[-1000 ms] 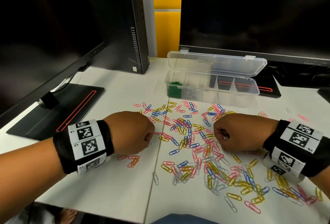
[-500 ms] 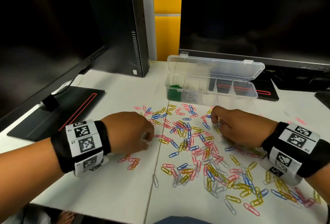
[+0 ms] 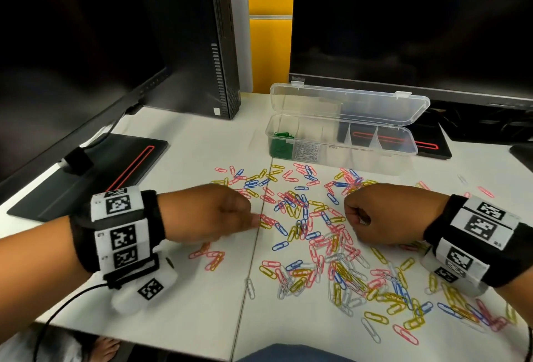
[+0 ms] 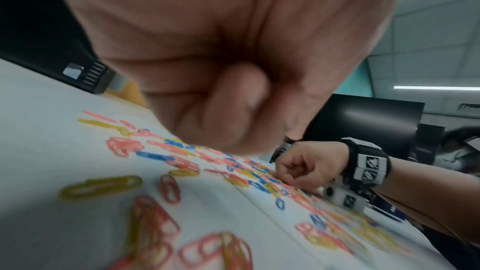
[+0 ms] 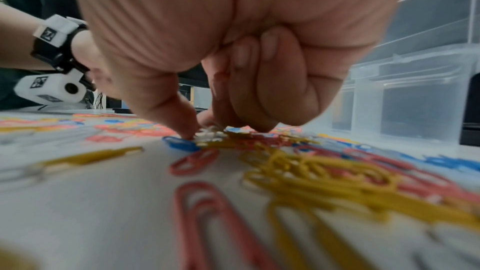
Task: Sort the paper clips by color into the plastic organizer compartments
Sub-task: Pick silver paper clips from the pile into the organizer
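Pink, yellow, blue and silver paper clips (image 3: pixel 311 226) lie scattered over the white table (image 3: pixel 178 312). The clear plastic organizer (image 3: pixel 360 159) stands behind them with its lid (image 3: pixel 346 105) open; green clips (image 3: pixel 281 145) fill its left compartment and silver clips (image 3: pixel 307 151) the one beside it. My left hand (image 3: pixel 219 214) is curled at the pile's left edge, one fingertip down by pink clips; nothing shows in it. My right hand (image 3: pixel 375 217) is curled low over the pile. In the right wrist view its thumb and fingers pinch silver clips (image 5: pixel 210 130) against the table.
Two dark monitors stand behind, with stand bases at left (image 3: pixel 95 177) and back right (image 3: pixel 429 145). A black computer tower (image 3: pixel 222 44) stands at the back. The table's front edge runs close to my body. A seam (image 3: pixel 256 246) crosses the tabletop.
My right hand reached forward and left into the far clips, then drew back toward me and right. My left hand edged slightly right, staying curled.
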`<state>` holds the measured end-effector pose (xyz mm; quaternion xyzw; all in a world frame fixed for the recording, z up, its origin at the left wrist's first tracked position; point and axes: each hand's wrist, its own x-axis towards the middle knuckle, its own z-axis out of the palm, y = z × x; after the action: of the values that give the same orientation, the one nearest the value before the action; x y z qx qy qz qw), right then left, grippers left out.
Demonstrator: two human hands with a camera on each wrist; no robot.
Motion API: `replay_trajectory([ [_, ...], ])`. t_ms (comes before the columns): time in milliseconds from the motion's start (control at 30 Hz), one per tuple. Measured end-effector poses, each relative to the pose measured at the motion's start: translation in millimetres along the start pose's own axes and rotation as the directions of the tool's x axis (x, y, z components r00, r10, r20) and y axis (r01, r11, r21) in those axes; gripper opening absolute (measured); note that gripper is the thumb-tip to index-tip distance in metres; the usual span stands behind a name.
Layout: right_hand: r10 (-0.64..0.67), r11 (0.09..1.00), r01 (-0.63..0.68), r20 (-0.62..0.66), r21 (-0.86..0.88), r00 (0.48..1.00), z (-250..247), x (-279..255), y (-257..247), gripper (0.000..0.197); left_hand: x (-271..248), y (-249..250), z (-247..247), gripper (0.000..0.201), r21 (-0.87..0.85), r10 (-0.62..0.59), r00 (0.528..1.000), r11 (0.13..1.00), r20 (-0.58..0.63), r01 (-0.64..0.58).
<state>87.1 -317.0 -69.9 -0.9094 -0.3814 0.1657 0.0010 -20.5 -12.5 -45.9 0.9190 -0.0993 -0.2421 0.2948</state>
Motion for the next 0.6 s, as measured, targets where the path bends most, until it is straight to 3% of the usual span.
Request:
replay_trajectory([
  [67, -0.008, 1.000, 0.008, 0.012, 0.004, 1.000, -1, -1, 0, 0.011, -5, -2, 11, 0.019, -0.086, 0.040, 0.995, 0.996, 0.087, -0.032],
  [133, -0.011, 0.996, 0.013, -0.020, 0.083, 1.000, -6, -4, 1, 0.018, -11, -3, 22, 0.016, 0.105, 0.168, 0.982, 0.979, 0.092, -0.177],
  [233, -0.023, 0.925, 0.064, -0.112, 0.374, 0.993, -22, -13, 3, 0.018, -16, 3, 33, 0.027, 0.483, 0.277, 0.952, 0.821, 0.131, -0.305],
  [267, -0.031, 0.834, 0.098, -0.132, 0.544, 0.991, -28, -16, 4, 0.011, -16, 4, 35, 0.029, 0.573, 0.284, 0.950, 0.760, 0.134, -0.307],
  [300, -0.031, 0.677, 0.124, -0.140, 0.725, 0.990, -33, -19, 6, 0.012, -17, 5, 37, 0.029, 0.618, 0.301, 0.944, 0.720, 0.132, -0.316],
  [333, -0.029, 0.459, 0.126, -0.126, 0.879, 0.992, -38, -23, 11, 0.013, -18, 7, 39, 0.027, 0.634, 0.333, 0.932, 0.691, 0.144, -0.345],
  [400, -0.056, 0.053, 0.077, -0.074, 0.996, 0.996, -41, -28, 18, 0.012, -21, 7, 41, 0.023, 0.654, 0.433, 0.890, 0.633, 0.146, -0.415],
  [433, -0.059, -0.055, 0.048, -0.051, 0.997, 0.997, -41, -30, 20, 0.012, -21, 7, 42, 0.022, 0.681, 0.460, 0.875, 0.593, 0.151, -0.429],
  [467, -0.055, -0.098, 0.018, -0.023, 0.995, 0.998, -39, -31, 20, 0.012, -20, 7, 43, 0.020, 0.692, 0.467, 0.871, 0.577, 0.156, -0.433],
  [500, -0.040, -0.078, -0.022, 0.019, 0.997, 0.999, -36, -32, 20, 0.013, -19, 9, 43, 0.019, 0.661, 0.445, 0.883, 0.620, 0.146, -0.422],
  [533, -0.018, 0.002, -0.065, 0.065, 0.998, 0.998, -33, -32, 17, 0.011, -17, 11, 42, 0.018, 0.593, 0.389, 0.911, 0.706, 0.133, -0.388],
  [567, 0.003, 0.155, -0.098, 0.099, 0.983, 0.995, -30, -33, 14, 0.008, -14, 13, 40, 0.019, 0.484, 0.306, 0.945, 0.813, 0.117, -0.323],
  [600, 0.024, 0.381, -0.110, 0.109, 0.918, 0.994, -26, -34, 9, 0.007, -10, 14, 37, 0.022, 0.331, 0.230, 0.969, 0.911, 0.091, -0.247],
])
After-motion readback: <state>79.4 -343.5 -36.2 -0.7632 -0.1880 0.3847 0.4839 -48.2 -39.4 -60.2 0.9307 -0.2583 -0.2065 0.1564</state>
